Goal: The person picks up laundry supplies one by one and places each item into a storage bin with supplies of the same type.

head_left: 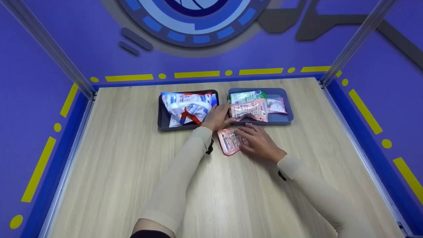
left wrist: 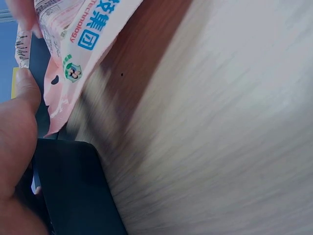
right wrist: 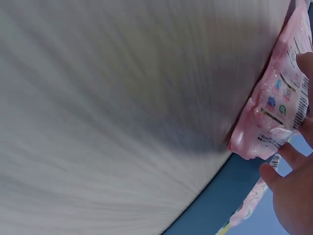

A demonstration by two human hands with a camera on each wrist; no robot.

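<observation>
A pink printed packet (head_left: pixel 229 142) lies on the table before the two trays. My right hand (head_left: pixel 259 142) is over its right side, fingers spread and touching its printed face (right wrist: pixel 281 107). At the gap between the trays is my left hand (head_left: pixel 218 117), fingers extended toward the grey-blue tray (head_left: pixel 281 123) on the right. Its thumb is near that tray's front left corner. In that tray lie a pink packet (head_left: pixel 249 110), a green-and-white packet (head_left: pixel 246 96) and a smaller pink-and-white packet (head_left: pixel 277 105). In the left wrist view, the near pink packet (left wrist: pixel 83 49) hides part of the tray.
The black tray (head_left: pixel 163 125) at left holds white-and-blue packets (head_left: pixel 185 104) with red parts. Behind the trays stands a purple wall (head_left: pixel 198 62) with yellow marks. Metal-edged side panels bound the wooden table (head_left: pixel 125 165).
</observation>
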